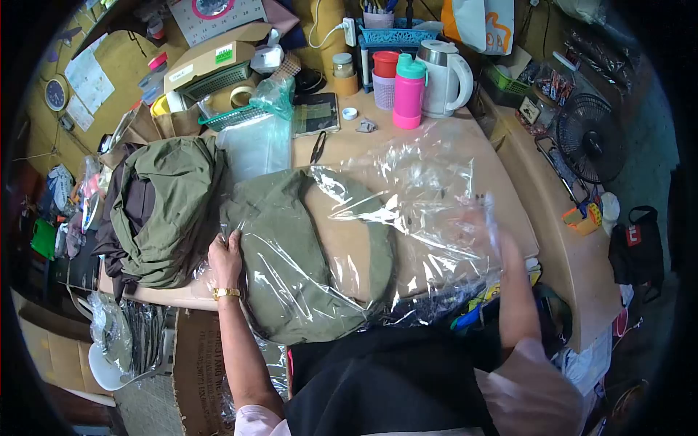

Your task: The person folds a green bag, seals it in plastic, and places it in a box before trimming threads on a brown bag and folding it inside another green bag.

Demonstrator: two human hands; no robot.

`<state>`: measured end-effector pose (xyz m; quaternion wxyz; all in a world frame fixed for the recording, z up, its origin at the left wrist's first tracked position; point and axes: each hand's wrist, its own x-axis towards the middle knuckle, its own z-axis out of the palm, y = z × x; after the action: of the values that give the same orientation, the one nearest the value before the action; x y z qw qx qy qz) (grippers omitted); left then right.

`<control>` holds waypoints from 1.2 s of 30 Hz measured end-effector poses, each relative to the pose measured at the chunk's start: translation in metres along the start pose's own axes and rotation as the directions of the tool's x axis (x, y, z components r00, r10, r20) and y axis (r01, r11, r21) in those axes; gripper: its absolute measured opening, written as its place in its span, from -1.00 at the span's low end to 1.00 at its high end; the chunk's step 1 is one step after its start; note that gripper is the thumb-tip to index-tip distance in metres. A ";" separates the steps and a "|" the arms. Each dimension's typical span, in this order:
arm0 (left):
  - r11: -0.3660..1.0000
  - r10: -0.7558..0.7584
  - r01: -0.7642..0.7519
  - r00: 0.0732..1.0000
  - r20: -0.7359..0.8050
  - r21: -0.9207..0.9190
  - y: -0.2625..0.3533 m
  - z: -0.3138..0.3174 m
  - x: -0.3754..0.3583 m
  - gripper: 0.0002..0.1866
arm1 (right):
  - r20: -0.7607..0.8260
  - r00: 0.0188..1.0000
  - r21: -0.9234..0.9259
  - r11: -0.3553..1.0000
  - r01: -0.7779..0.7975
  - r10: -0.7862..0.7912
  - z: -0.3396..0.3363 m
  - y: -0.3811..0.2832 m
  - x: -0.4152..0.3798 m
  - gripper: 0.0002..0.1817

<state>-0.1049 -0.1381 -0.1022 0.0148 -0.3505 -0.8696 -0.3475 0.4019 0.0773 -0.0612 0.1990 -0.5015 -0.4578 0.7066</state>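
An olive-green fabric piece (280, 254), curved round an open middle, lies flat on the tan table (472, 138) inside or under a clear plastic sheet (443, 218). My left hand (225, 256), with a gold band at the wrist, holds the left edge of the plastic and fabric, its fingers closed. Over the right end of the plastic, my right hand (497, 231) is smeared by motion, and its fingers cannot be made out. Just left of my left hand rests a pile of olive and dark fabric (171, 211).
Along the back stand a pink bottle (408, 94), a kettle (438, 80), a blue basket (396, 35) and an open cardboard box (211, 58). A black fan (590, 138) is at the right. Small black snips (318, 147) lie behind the fabric.
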 end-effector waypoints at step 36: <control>0.601 0.394 0.063 0.844 0.364 -0.797 0.209 0.023 -0.095 -0.66 | 0.226 0.640 0.033 0.662 0.748 -0.734 0.125 -0.037 -0.025 -0.81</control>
<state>0.1014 -0.0735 -0.0211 -0.3346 -0.4814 -0.5624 -0.5831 0.2945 0.0216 -0.0071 0.4030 -0.1945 -0.6640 0.5990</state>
